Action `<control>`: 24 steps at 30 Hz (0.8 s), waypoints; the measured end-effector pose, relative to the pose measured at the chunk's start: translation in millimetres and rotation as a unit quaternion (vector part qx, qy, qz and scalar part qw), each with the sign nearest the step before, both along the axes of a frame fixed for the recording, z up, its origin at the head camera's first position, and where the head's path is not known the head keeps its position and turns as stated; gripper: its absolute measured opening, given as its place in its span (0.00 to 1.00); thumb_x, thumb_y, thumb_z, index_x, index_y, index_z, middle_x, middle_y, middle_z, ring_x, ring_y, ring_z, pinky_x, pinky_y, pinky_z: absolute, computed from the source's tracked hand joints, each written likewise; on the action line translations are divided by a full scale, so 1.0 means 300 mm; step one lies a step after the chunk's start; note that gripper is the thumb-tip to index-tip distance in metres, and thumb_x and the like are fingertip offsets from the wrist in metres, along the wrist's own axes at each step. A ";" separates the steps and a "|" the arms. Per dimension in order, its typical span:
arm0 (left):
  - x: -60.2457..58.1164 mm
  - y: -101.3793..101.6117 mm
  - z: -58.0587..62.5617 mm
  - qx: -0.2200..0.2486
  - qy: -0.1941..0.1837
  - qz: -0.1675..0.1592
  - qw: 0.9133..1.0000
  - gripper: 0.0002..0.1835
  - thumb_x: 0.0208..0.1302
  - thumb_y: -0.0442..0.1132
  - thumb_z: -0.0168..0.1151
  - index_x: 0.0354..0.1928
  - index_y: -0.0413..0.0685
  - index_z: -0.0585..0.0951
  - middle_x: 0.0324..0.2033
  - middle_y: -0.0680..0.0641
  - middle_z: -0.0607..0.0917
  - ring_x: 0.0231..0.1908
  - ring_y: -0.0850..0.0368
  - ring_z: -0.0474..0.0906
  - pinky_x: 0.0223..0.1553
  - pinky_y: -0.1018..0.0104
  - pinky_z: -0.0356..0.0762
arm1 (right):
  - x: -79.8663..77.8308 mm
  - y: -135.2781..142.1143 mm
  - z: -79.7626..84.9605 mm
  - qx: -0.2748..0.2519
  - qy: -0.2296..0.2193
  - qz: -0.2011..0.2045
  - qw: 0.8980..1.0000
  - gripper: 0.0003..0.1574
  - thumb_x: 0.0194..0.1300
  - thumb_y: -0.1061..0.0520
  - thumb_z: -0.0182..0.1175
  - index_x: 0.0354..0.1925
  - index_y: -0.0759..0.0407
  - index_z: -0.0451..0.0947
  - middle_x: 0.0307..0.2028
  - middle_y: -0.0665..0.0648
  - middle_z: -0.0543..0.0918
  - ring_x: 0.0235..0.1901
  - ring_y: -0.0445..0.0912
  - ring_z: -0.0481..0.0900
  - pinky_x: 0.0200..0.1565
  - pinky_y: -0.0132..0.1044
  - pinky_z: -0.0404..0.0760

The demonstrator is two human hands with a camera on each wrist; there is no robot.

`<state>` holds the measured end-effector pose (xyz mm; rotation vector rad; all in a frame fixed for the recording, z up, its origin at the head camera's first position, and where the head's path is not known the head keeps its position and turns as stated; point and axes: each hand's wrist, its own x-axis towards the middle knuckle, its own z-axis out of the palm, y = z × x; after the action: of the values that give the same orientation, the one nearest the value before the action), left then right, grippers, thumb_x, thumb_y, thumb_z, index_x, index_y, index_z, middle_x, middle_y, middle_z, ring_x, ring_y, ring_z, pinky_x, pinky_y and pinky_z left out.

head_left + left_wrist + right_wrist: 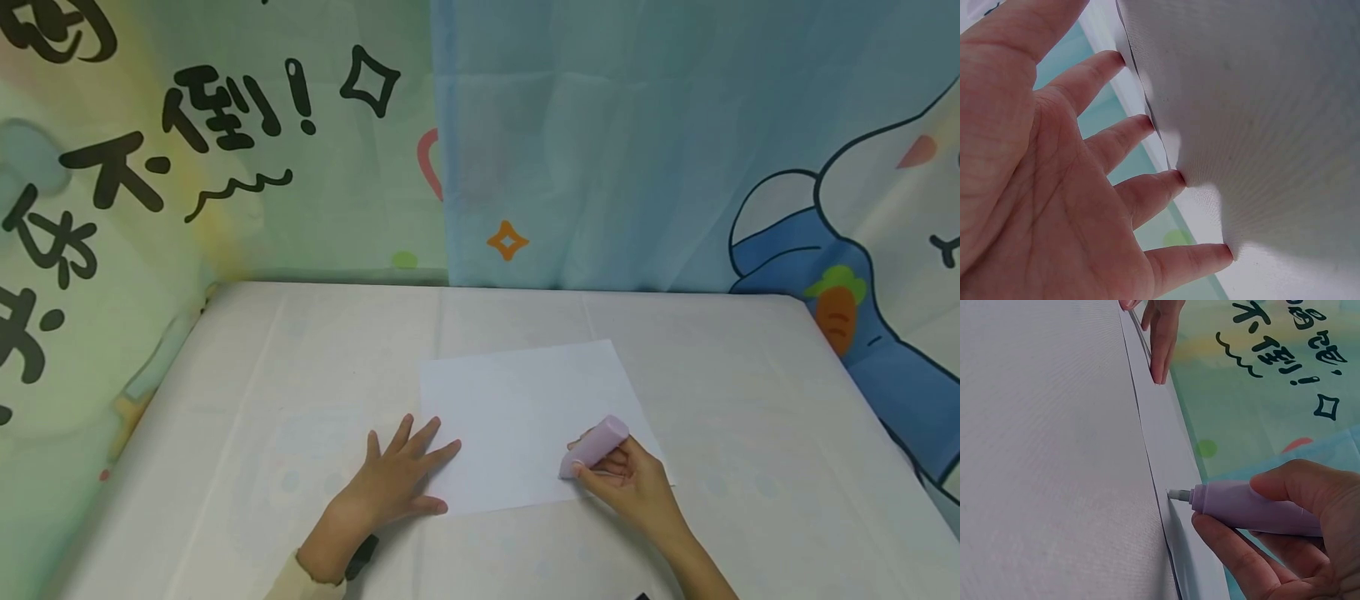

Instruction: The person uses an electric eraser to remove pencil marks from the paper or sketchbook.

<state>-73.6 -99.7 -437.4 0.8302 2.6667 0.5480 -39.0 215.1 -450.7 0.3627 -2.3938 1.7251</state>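
A blank white sheet of paper (517, 396) lies at a slight slant on the white-covered table. With fingers spread, my left hand (390, 483) rests at the sheet's left edge. In the left wrist view its fingertips (1169, 180) touch the white surface. My right hand (645, 496) grips a light purple highlighter (597, 444) between thumb and fingers, over the sheet's lower right part. Seen from the right wrist, the highlighter (1260, 509) is uncapped, and its pale chisel tip (1179, 495) is at the paper near its edge. No mark can be made out.
The white tablecloth (300, 375) has faint fold lines. Behind the table hangs a printed cloth backdrop (570, 150) with black lettering and a cartoon figure (840, 317) at right. A small black object (362, 557) sits by the left wrist.
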 end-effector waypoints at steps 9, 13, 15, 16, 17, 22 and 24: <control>0.001 -0.001 0.004 0.001 0.000 -0.001 1.000 0.41 0.55 0.54 0.69 0.71 0.53 0.68 0.73 0.39 0.59 0.72 0.30 0.49 0.58 0.20 0.48 | 0.002 -0.003 0.003 0.000 -0.002 0.002 1.000 0.23 0.51 0.79 0.64 0.47 0.81 0.70 0.40 0.75 0.81 0.41 0.28 0.81 0.39 0.26 0.82; 0.002 -0.001 0.005 0.005 -0.003 0.000 1.000 0.41 0.54 0.54 0.69 0.71 0.53 0.68 0.73 0.39 0.59 0.72 0.30 0.48 0.58 0.19 0.47 | 0.002 -0.004 0.002 -0.001 0.006 0.008 1.000 0.24 0.51 0.79 0.64 0.47 0.81 0.70 0.40 0.75 0.82 0.42 0.29 0.81 0.39 0.26 0.82; 0.002 -0.002 0.006 0.007 -0.003 0.000 1.000 0.41 0.54 0.54 0.69 0.71 0.53 0.68 0.73 0.38 0.59 0.72 0.30 0.48 0.58 0.19 0.47 | 0.002 -0.004 0.002 -0.001 0.008 0.010 1.000 0.24 0.51 0.79 0.64 0.47 0.80 0.70 0.40 0.74 0.82 0.42 0.29 0.81 0.39 0.26 0.82; 0.003 -0.002 0.006 0.007 -0.003 -0.001 1.000 0.41 0.54 0.54 0.69 0.70 0.53 0.68 0.73 0.38 0.59 0.72 0.30 0.48 0.58 0.19 0.47 | 0.002 -0.005 0.002 -0.002 0.009 0.010 1.000 0.24 0.51 0.79 0.64 0.47 0.80 0.70 0.40 0.74 0.82 0.42 0.29 0.81 0.39 0.26 0.82; 0.003 -0.002 0.006 0.008 -0.002 -0.001 1.000 0.41 0.54 0.54 0.69 0.70 0.53 0.68 0.73 0.38 0.59 0.72 0.30 0.48 0.58 0.19 0.47 | 0.001 -0.005 0.001 -0.002 0.009 0.010 1.000 0.23 0.51 0.79 0.64 0.47 0.80 0.70 0.40 0.73 0.82 0.42 0.29 0.81 0.39 0.26 0.82; 0.002 -0.002 0.006 0.008 0.000 -0.002 1.000 0.41 0.54 0.54 0.69 0.70 0.53 0.68 0.73 0.38 0.59 0.72 0.29 0.48 0.58 0.19 0.47 | 0.001 -0.007 0.001 0.000 0.011 0.010 1.000 0.23 0.51 0.79 0.64 0.47 0.81 0.70 0.40 0.76 0.81 0.42 0.28 0.80 0.39 0.26 0.82; 0.002 -0.002 0.005 0.008 0.001 -0.002 1.000 0.41 0.55 0.54 0.69 0.70 0.53 0.68 0.73 0.38 0.59 0.72 0.29 0.49 0.57 0.19 0.48 | 0.001 -0.008 0.000 0.001 0.011 0.010 1.000 0.23 0.52 0.79 0.64 0.47 0.81 0.70 0.40 0.76 0.81 0.42 0.28 0.80 0.39 0.25 0.82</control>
<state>-73.0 -100.3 -436.0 0.8410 2.6641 0.5690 -38.8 212.9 -450.6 0.4050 -2.3848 1.7185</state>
